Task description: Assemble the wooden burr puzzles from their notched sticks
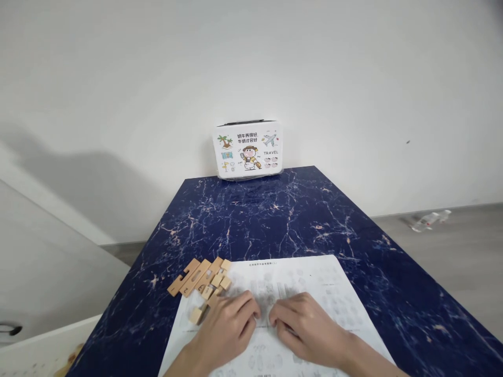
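Both of my hands rest on a large printed sheet (314, 272), facing each other with a small gap between them. My left hand (231, 324) has its fingers curled inward; nothing shows sticking out of them. Curled in the same way, my right hand (304, 324) touches the paper, its palm side hidden. Just beyond my left hand lie several small light wooden blocks (196, 315), partly covered by that hand. Beside them, over the sheet's far left corner, are three flat notched wooden pieces (195, 276) with dark marks like numerals.
The dark blue marbled table (251, 220) narrows toward a pale wall. A white cartoon-printed case (249, 150) with a dark handle stands upright at its far edge. A clear plastic bottle (428, 221) lies on the floor at right. A white edge (51, 337) shows at lower left.
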`<action>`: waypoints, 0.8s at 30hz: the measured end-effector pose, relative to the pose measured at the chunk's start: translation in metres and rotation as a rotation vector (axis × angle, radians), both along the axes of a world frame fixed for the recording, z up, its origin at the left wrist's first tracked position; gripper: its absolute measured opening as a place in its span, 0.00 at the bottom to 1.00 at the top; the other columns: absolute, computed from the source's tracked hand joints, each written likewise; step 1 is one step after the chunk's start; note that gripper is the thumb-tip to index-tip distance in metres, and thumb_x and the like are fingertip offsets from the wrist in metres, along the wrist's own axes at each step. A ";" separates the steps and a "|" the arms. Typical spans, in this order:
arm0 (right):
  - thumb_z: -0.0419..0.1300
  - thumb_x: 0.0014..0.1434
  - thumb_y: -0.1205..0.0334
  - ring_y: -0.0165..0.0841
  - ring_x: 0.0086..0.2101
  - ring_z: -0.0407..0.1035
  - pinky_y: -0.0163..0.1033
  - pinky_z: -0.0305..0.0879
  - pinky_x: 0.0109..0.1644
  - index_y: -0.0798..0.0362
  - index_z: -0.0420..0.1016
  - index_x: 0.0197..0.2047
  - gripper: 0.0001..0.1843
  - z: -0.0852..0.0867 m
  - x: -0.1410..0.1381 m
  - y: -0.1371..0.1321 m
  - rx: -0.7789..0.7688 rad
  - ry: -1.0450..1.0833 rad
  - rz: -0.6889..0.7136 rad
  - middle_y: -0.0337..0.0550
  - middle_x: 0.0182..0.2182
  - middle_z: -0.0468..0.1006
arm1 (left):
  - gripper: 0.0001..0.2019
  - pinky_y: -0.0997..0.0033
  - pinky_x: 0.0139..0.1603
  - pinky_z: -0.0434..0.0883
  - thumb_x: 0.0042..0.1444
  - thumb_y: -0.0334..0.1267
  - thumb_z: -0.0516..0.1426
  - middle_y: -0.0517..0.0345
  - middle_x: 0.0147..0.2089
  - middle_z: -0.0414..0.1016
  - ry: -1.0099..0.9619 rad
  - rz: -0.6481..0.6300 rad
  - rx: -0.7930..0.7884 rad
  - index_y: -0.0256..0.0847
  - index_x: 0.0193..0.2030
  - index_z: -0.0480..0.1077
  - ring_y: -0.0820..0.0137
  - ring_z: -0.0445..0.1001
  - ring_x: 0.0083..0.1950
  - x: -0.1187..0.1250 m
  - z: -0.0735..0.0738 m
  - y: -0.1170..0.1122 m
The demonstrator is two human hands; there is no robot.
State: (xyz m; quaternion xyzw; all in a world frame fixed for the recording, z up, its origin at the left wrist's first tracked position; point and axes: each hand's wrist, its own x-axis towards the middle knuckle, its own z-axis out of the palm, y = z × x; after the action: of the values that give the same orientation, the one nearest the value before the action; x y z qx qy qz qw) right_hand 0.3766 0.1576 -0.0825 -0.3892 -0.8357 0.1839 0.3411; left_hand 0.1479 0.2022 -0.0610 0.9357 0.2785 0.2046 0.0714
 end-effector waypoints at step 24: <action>0.51 0.66 0.72 0.30 0.24 0.67 0.38 0.55 0.32 0.50 0.75 0.42 0.13 -0.001 0.000 0.003 -0.081 -0.049 -0.002 0.35 0.27 0.76 | 0.11 0.67 0.31 0.62 0.63 0.24 0.50 0.62 0.34 0.75 -0.015 -0.045 -0.055 0.43 0.37 0.69 0.71 0.70 0.26 0.000 0.003 0.000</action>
State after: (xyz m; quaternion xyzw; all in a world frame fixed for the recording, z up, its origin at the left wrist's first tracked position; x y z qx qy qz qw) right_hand 0.3764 0.1605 -0.0835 -0.4080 -0.8353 0.2075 0.3047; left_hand 0.1476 0.2026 -0.0582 0.9378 0.2623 0.2023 0.1039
